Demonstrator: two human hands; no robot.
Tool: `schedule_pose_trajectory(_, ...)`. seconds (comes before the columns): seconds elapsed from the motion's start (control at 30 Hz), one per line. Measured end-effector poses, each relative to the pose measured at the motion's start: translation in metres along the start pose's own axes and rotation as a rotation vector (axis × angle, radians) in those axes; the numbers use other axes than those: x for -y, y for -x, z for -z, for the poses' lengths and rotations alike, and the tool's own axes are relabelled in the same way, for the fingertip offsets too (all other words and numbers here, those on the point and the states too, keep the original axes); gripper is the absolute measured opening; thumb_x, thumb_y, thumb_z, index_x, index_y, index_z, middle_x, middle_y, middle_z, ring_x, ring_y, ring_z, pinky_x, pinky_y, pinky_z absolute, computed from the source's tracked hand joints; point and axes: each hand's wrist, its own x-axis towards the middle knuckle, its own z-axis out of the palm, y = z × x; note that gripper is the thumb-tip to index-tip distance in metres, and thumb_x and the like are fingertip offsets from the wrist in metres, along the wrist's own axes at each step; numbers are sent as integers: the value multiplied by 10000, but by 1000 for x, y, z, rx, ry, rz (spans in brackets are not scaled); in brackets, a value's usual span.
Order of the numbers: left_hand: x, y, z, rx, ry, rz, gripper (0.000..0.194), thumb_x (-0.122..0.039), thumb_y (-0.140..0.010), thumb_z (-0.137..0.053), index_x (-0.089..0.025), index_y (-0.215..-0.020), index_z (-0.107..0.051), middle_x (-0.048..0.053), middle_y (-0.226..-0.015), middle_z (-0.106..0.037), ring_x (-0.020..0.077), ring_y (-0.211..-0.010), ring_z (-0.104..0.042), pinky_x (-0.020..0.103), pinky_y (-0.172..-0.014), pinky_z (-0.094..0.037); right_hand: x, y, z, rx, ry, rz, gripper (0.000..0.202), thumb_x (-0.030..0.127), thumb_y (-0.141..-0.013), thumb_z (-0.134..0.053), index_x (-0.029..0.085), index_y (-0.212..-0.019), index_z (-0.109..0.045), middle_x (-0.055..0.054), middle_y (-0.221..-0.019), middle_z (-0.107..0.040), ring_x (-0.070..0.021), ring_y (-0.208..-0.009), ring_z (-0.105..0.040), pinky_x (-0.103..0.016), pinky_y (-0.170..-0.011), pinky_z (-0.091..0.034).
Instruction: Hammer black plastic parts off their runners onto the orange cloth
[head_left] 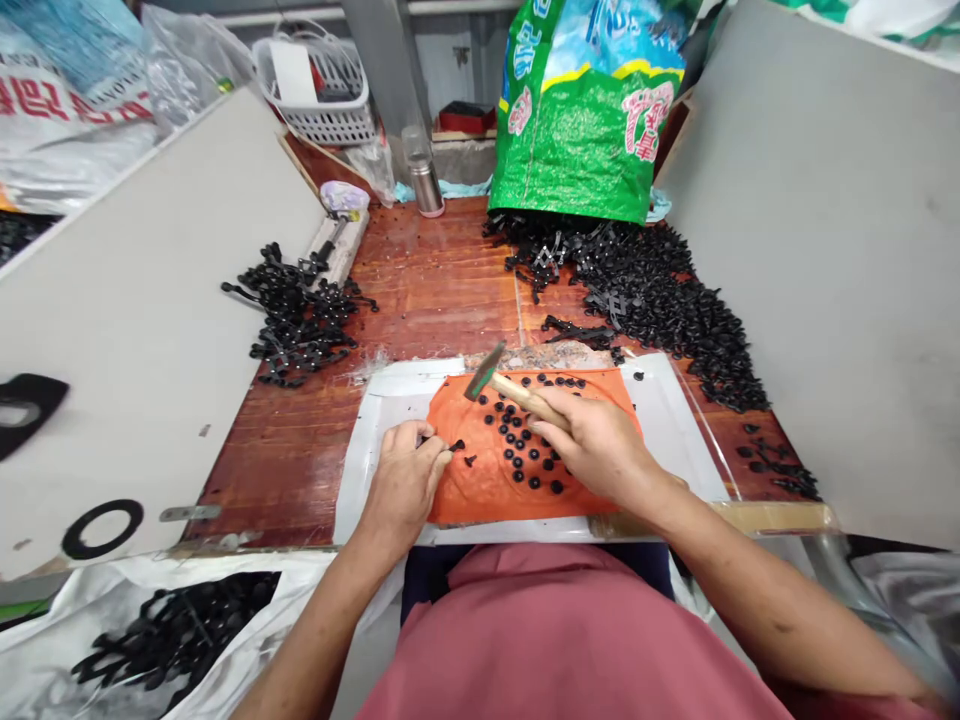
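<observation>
My right hand (596,435) is wrapped round the wooden handle of a hammer (529,398), whose dark metal head points up and to the left above an orange cloth (480,500). Low at the cloth's left edge, my left hand (409,465) pinches a small black plastic part (456,446); most of it is hidden by the fingers. Just right of those fingertips lies a loose black piece (470,461). Several small round black caps (534,454) are scattered over the cloth between my hands. Under the cloth is a white sheet (386,400).
Black parts form a pile (300,320) at the left and a larger heap (660,290) at the right, below a green bag (577,150). A steel flask (427,185) and a white basket (322,120) stand at the back. Grey panels (825,250) flank the wooden table (420,290).
</observation>
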Motion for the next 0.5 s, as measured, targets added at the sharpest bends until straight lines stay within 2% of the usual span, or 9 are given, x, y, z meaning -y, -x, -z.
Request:
schedule_pose_trajectory(0.1, -4, 10, 0, -18, 1, 37, 247, -286, -991, -448, -216, -861, -647, 105, -1120, -596, 282, -1064, -547, 441, -956, -493, -16, 19, 3, 40, 23, -24, 252, 288, -990, -541, 292, -1207, -669, 2, -875, -738, -181, -727, -649, -255, -669, -425)
schedule_pose_trajectory(0.17, -4, 18, 1, -38, -6, 84, 236, -309, -994, -447, -227, -903, -648, 99, -1143, -600, 273, -1066, -561, 430, -961, -497, -16, 24, -2, 79, 42, -52, 203, 281, -976, -567, 284, -1138, -689, 5, -849, -736, -179, -712, -655, -252, -645, -419)
schedule_pose_trajectory(0.27, 5, 35, 8, -53, 56, 144, 263, -353, -999, -441, -238, -933, -668, 89, -1136, -605, 254, -1046, -594, 415, -961, -503, 3, 15, -16, 125, 167, -12, 120, 259, -962, -590, 247, -1021, -694, -7, -860, -741, -183, -735, -665, -259, -631, -408)
schedule_pose_trajectory(0.37, 19, 57, 19, -78, 245, 223, 279, -421, -980, -484, -247, -946, -699, 81, -1150, -612, 243, -1108, -614, 390, -984, -507, 30, -5, -32, 201, 289, 173, 188, 217, -990, -525, 221, -1050, -704, -43, -983, -746, -188, -796, -675, -270, -645, -424)
schedule_pose_trajectory(0.5, 32, 88, 32, -86, 567, 460, 328, -522, -933, -567, -229, -889, -707, 84, -1268, -602, 240, -1182, -603, 318, -902, -552, 51, -30, -54, 302, 334, 274, 234, 155, -947, -534, 210, -994, -757, -65, -992, -752, -206, -761, -686, -293, -654, -464)
